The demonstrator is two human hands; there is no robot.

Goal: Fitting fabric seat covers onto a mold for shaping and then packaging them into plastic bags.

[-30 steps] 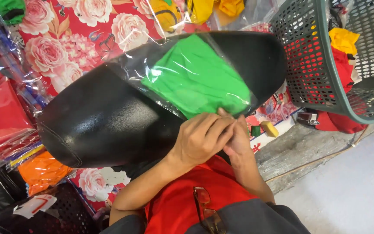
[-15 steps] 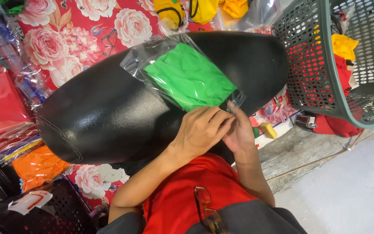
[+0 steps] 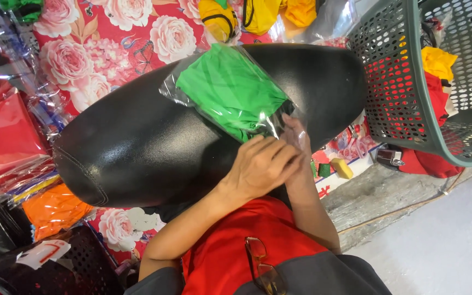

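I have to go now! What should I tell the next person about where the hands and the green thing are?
Left hand: fingers curled at the near edge of the clear bag with green cloth, pressing its flap.
Right hand: flat against the same edge.
The bag lies on the black padded seat.
Done: the cloth is inside the bag.
Left: whether the flap is sealed cannot be seen; check it.
The green basket stands to the right.
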